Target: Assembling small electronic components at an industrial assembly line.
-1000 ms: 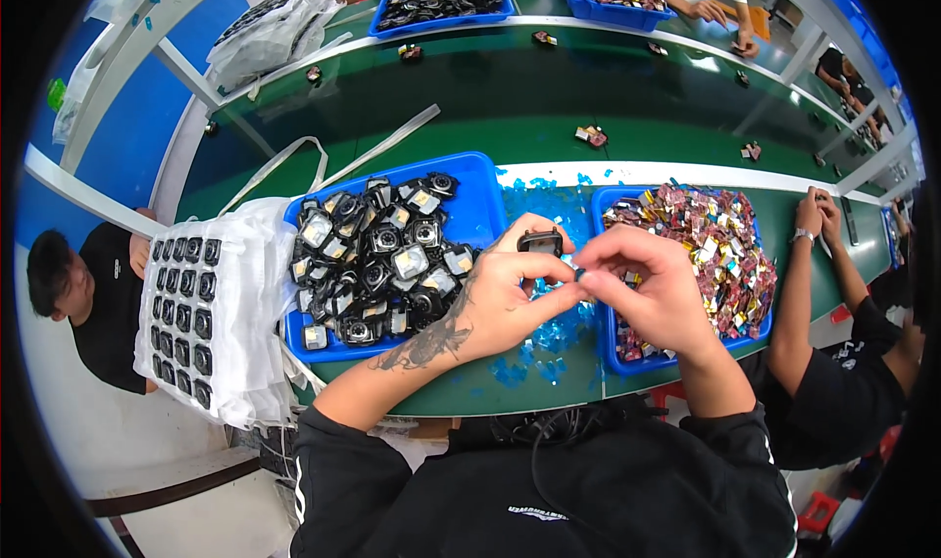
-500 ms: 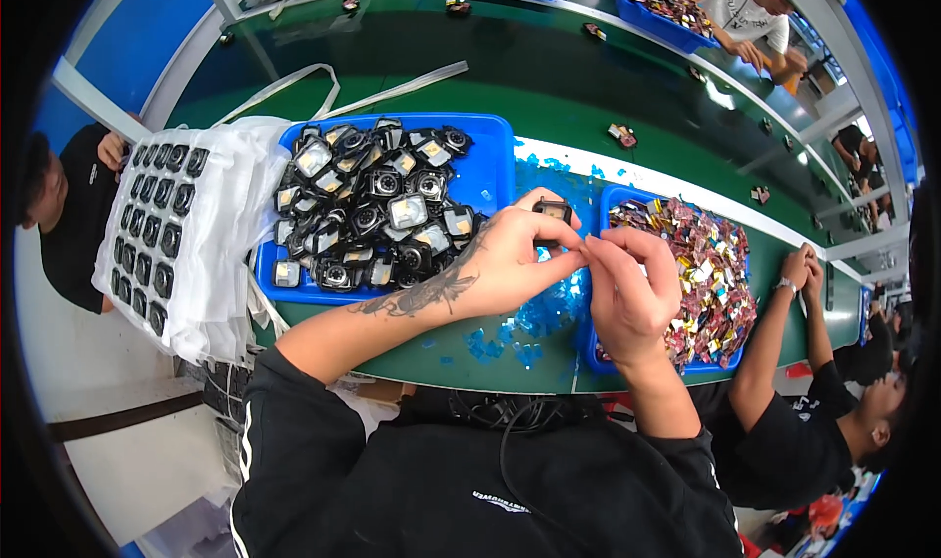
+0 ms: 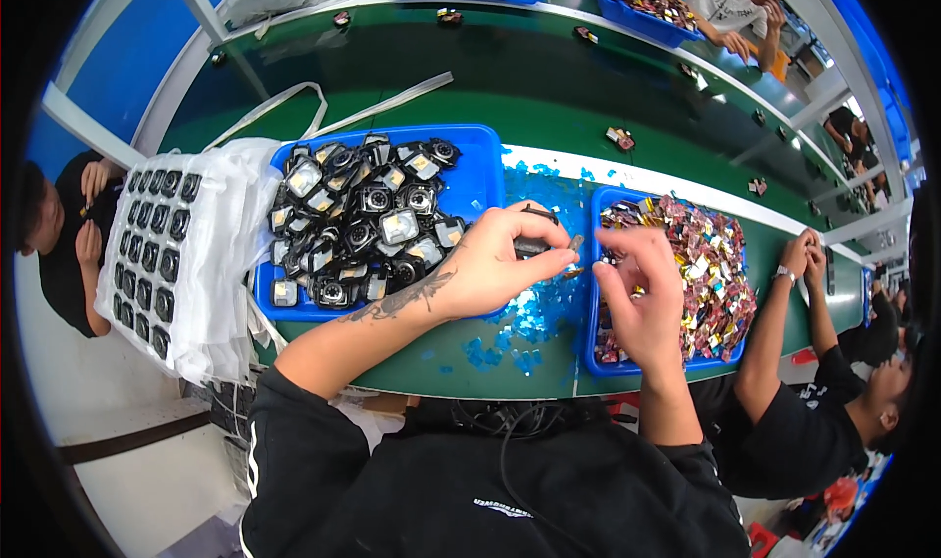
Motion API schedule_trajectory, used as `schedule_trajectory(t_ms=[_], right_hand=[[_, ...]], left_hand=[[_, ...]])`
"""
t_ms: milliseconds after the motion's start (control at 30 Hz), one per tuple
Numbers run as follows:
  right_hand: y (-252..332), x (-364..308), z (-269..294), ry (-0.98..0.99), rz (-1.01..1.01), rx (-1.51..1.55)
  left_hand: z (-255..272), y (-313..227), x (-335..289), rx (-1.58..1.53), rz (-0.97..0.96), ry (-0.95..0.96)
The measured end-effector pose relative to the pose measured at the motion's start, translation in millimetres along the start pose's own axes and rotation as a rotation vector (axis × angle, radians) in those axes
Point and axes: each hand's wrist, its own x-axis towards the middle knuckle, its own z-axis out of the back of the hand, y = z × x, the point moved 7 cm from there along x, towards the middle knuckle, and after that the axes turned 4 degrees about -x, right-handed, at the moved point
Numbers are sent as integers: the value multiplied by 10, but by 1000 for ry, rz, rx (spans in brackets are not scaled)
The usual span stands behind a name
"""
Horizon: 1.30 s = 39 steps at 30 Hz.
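Observation:
My left hand [image 3: 510,259] is closed around a dark smartwatch case [image 3: 532,246], which the fingers partly cover. A small brownish piece [image 3: 575,244] shows by my left thumb tip; whether it is attached to the case I cannot tell. Just to the right, my right hand [image 3: 642,293] is open, thumb and forefinger apart, with nothing visible between them. It is over the near left part of a blue tray [image 3: 591,347] heaped with small reddish circuit boards [image 3: 701,274]. Left of my hands, another blue tray [image 3: 480,166] carries a pile of black smartwatch cases [image 3: 363,205].
Blue film scraps [image 3: 524,332] litter the green table [image 3: 461,372] between the trays. A stack of white packing sheets [image 3: 225,254] with black cases stands at the left. Co-workers sit left, right and across. A green conveyor belt [image 3: 412,68] with scattered boards runs behind.
My right fingertips have parted from my left ones and opened, moving slightly right. The smartwatch case has tilted in my left hand, and the brownish piece now shows.

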Motion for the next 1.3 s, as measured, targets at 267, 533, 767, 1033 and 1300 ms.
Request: schedule_trajectory(t_ms=[267, 533, 767, 1033, 1300], right_hand=[[-129, 16, -167, 3, -29, 911], [-209, -106, -121, -36, -228, 788], [4, 51, -243, -81, -149, 637], [137, 123, -138, -89, -109, 521], [204, 145, -59, -87, -96, 470]], left_hand=[[-245, 133, -84, -391, 350, 310], [0, 224, -3, -621, 150, -110], [-140, 114, -81, -566, 199, -75], [-217, 49, -125, -476, 149, 42], [-205, 66, -132, -435, 116, 74]])
